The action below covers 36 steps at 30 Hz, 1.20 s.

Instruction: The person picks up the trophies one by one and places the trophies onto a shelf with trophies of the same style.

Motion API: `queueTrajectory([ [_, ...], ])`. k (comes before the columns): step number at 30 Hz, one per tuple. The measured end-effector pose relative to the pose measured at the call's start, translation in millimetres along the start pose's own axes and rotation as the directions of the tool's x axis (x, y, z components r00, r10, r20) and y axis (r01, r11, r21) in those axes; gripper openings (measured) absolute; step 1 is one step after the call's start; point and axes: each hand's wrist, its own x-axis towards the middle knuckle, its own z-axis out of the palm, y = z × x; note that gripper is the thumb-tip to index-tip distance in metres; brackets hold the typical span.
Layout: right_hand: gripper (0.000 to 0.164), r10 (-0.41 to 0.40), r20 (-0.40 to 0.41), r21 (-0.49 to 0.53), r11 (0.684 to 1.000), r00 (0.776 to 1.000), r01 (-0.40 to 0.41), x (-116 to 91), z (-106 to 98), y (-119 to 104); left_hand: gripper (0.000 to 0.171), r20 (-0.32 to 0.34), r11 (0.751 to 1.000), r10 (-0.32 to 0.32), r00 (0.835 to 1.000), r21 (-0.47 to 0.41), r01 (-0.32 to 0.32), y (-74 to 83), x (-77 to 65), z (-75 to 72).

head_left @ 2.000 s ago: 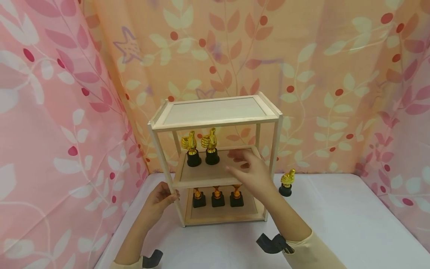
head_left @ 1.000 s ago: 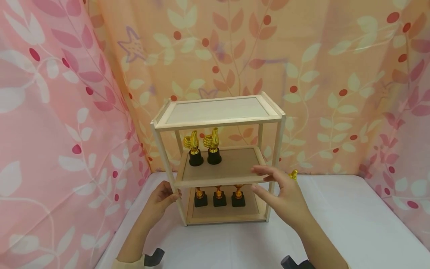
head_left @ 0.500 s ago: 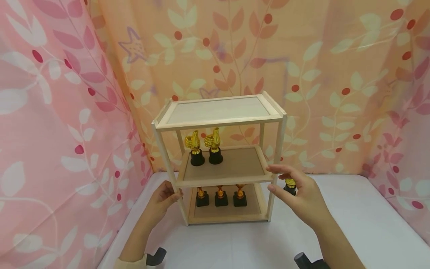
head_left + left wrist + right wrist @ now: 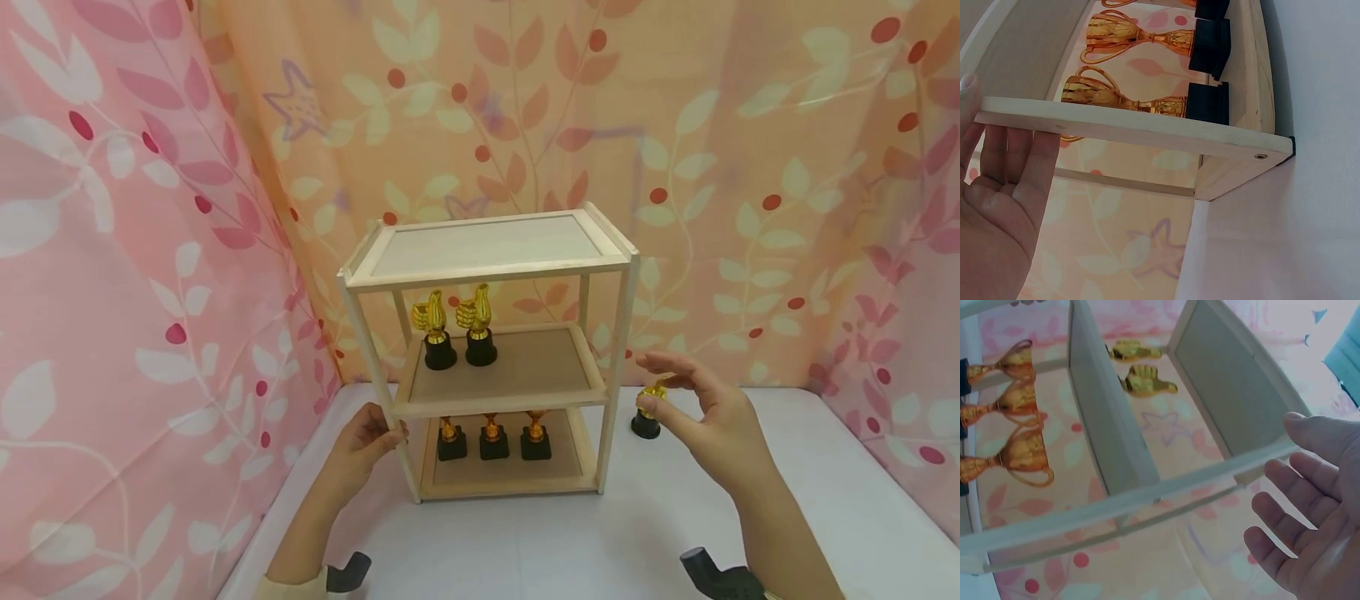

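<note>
A pale wooden three-tier shelf [image 4: 487, 244] stands on the white-covered table. My left hand [image 4: 360, 454] grips its left front post [image 4: 1135, 134], thumb on one side and fingers behind. To the shelf's right, a gold thumbs-up trophy [image 4: 646, 426] on a black base stands on the table. My right hand [image 4: 712, 429] is at that trophy, thumb and fingers spread and partly covering its gold top. Two matching thumbs-up trophies [image 4: 439, 335] stand on the left of the middle shelf. Three gold cup trophies [image 4: 493, 445] line the bottom shelf, their upper parts hidden in the head view.
Pink leaf-print cloth [image 4: 135, 275] hangs at the left, and orange leaf-print cloth [image 4: 720, 167] hangs behind the shelf. The white tabletop [image 4: 840, 483] extends to the right of the shelf. A dark wrist mount [image 4: 720, 577] sits on the right forearm.
My right hand has left the middle shelf and moved right, past the shelf's right front post, to the thumbs-up trophy on the table. My left hand keeps its grip on the post.
</note>
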Motion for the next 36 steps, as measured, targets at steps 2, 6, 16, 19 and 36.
queueTrajectory([
  [2,0.049,0.014,-0.017,0.0,1.0,1.0,-0.014,1,-4,6,0.023,0.003,1.0,0.002,1.0,0.003,-0.002,0.4,0.1,0.2],
  [6,0.047,0.055,-0.047,-0.021,0.998,0.997,-0.056,2,-9,21,0.024,0.005,1.0,0.002,1.0,-0.001,-0.002,1.8,0.1,0.4],
  [16,0.051,0.177,-0.06,-0.048,0.983,0.982,-0.18,6,-13,70,0.024,0.001,1.0,-0.01,1.0,0.004,0.01,4.4,0.8,0.3],
  [19,0.052,0.202,-0.056,-0.012,0.979,0.978,-0.203,5,-12,84,0.024,0.001,1.0,-0.016,1.0,0.006,0.016,3.5,0.2,0.0],
  [36,0.054,0.312,0.02,0.053,0.948,0.95,-0.313,-2,-9,141,0.025,-0.007,0.999,-0.049,0.999,-0.003,0.049,5.4,-0.5,1.4],
])
